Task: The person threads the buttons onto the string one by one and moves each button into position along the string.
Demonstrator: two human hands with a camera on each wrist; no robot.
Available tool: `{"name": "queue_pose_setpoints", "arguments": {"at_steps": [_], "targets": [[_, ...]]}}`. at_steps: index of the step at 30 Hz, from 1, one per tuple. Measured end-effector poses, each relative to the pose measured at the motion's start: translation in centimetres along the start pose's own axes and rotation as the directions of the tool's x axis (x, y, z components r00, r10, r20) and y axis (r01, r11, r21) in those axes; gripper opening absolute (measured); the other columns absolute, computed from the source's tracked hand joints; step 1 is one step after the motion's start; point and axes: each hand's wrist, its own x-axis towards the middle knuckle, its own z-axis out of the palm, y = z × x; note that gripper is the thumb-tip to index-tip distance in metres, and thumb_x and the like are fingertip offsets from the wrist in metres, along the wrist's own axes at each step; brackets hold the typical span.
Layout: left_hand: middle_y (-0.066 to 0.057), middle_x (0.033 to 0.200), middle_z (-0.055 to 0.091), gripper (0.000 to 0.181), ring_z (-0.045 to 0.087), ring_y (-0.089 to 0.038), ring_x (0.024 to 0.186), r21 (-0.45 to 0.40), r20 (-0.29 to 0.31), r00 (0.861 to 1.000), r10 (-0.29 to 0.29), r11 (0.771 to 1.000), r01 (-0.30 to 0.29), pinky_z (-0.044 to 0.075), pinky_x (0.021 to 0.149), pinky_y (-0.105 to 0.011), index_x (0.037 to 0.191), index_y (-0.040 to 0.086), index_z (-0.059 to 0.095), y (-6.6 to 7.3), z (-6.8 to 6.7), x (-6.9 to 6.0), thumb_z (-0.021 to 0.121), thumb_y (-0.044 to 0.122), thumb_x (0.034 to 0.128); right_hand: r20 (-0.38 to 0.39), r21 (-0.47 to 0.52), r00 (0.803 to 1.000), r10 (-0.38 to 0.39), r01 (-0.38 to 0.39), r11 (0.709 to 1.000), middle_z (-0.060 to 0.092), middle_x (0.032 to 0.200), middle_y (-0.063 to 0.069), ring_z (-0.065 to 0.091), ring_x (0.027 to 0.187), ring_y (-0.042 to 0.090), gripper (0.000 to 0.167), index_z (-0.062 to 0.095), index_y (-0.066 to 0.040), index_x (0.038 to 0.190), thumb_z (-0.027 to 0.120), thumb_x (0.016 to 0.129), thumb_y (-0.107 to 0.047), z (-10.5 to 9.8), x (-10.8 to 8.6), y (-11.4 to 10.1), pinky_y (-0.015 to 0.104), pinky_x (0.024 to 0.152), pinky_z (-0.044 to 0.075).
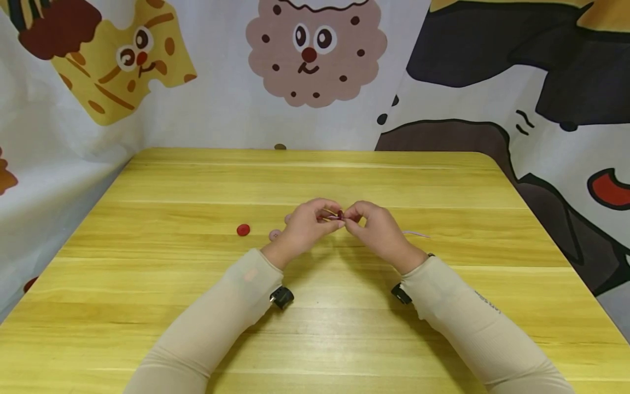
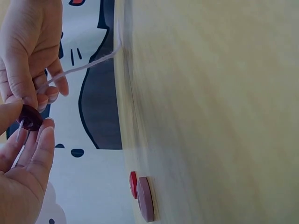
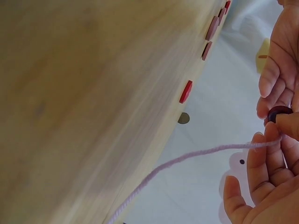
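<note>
Above the middle of the table, my left hand (image 1: 306, 223) pinches a dark red button (image 2: 31, 117) between thumb and fingers. Close against it, my right hand (image 1: 378, 229) pinches a pale purple yarn (image 3: 205, 151) with thumb and forefinger beside the button. A stretch of yarn shows on the left hand's side of the button too. From the right hand the yarn's long end trails away, and in the head view its tip shows past that hand. The button's holes are too small to make out.
Left of my hands, a red button (image 1: 243, 230) and a pink button (image 1: 274, 235) lie on the wooden table (image 1: 315, 339). The right wrist view shows several buttons, including a nearer red button (image 3: 186, 92). A printed cloth (image 1: 216, 109) hangs behind the table.
</note>
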Motion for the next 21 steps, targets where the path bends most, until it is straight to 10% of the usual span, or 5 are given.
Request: {"name": "queue_pose_setpoints", "arguments": {"at_steps": [11, 15, 21], "targets": [[0.008, 0.098, 0.070, 0.015, 0.064, -0.011, 0.095, 0.052, -0.002, 0.998, -0.068, 0.996, 0.068, -0.003, 0.102, -0.059, 0.099, 0.020, 0.063, 0.17, 0.02, 0.03, 0.070, 0.029, 0.0889, -0.002, -0.001, 1.000, -0.002, 0.002, 1.000, 0.064, 0.092, 0.006, 0.053, 0.077, 0.021, 0.004, 0.066, -0.006, 0.096, 0.063, 0.093, -0.007, -0.03, 0.04, 0.01, 0.033, 0.069, 0.045], [0.006, 0.098, 0.070, 0.015, 0.064, -0.012, 0.094, 0.040, 0.009, 0.998, -0.066, 0.997, 0.066, 0.020, 0.109, -0.049, 0.101, 0.017, 0.065, 0.12, 0.09, 0.12, 0.068, 0.027, 0.0896, -0.003, 0.000, 1.000, 0.000, 0.000, 1.000, 0.064, 0.092, 0.006, 0.054, 0.077, 0.022, 0.005, 0.067, -0.006, 0.096, 0.063, 0.093, -0.007, -0.04, 0.04, 0.05, 0.033, 0.069, 0.045], [0.002, 0.102, 0.069, 0.014, 0.064, -0.014, 0.096, 0.018, 0.017, 0.998, -0.056, 0.998, 0.056, 0.052, 0.083, -0.031, 0.104, 0.013, 0.066, 0.19, 0.10, 0.09, 0.063, 0.021, 0.0930, -0.008, -0.005, 1.000, 0.006, -0.006, 1.000, 0.065, 0.091, 0.006, 0.052, 0.074, 0.021, 0.005, 0.067, -0.006, 0.096, 0.062, 0.093, -0.006, -0.01, 0.09, 0.26, 0.032, 0.068, 0.045]]}}
